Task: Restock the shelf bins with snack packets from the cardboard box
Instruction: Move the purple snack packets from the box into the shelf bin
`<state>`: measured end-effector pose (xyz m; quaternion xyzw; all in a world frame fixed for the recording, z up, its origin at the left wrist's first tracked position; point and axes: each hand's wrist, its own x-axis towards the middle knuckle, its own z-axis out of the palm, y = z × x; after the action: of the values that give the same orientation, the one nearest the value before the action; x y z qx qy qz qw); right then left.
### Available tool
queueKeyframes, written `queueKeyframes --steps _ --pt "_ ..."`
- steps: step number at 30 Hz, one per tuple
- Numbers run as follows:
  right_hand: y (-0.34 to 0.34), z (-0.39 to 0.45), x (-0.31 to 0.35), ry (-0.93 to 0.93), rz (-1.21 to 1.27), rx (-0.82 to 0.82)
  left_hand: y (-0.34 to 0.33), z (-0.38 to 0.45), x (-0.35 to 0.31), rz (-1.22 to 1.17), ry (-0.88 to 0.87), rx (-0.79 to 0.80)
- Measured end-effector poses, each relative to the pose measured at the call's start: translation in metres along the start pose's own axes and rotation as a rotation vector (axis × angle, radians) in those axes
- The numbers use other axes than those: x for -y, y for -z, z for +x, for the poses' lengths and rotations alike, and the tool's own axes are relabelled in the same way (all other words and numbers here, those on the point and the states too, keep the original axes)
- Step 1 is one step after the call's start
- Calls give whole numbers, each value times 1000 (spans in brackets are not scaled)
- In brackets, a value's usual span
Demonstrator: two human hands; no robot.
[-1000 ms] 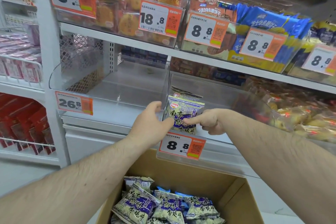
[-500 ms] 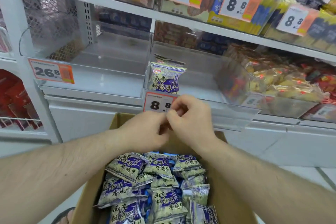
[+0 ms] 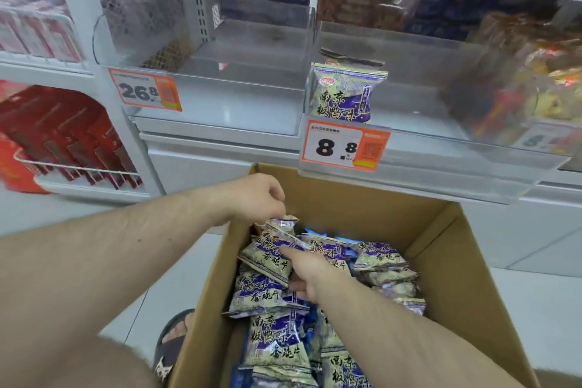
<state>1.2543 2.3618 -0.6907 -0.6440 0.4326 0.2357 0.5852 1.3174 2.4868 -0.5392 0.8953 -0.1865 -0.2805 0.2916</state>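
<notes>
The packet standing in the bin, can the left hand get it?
Probably yes: the packet stands at the open-topped bin's front, nothing above it. But the left hand already pinches a box packet.

Right-hand bin's snacks point(image 3: 519, 72) motion-blurred, its price tag point(image 3: 548, 138) unreadable; cardboard box point(image 3: 466, 277) near side cut off by bottom edge

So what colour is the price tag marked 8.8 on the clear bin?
Orange frame, white centre with black digits; head view.

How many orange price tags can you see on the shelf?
2. The 26.8 tag hangs on the front of the left clear bin. The 8.8 tag hangs on the middle bin, under the standing snack packet. Another may hide in the blur at right.
</notes>
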Motion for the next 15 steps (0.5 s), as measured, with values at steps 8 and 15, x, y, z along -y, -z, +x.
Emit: queueKeyframes --steps 8,15 --pt "28 -1 4 17 213 166 -2 4 17 68 70 -103" --pt "79 -48 26 250 347 626 -22 11 -6 -369 149 88"
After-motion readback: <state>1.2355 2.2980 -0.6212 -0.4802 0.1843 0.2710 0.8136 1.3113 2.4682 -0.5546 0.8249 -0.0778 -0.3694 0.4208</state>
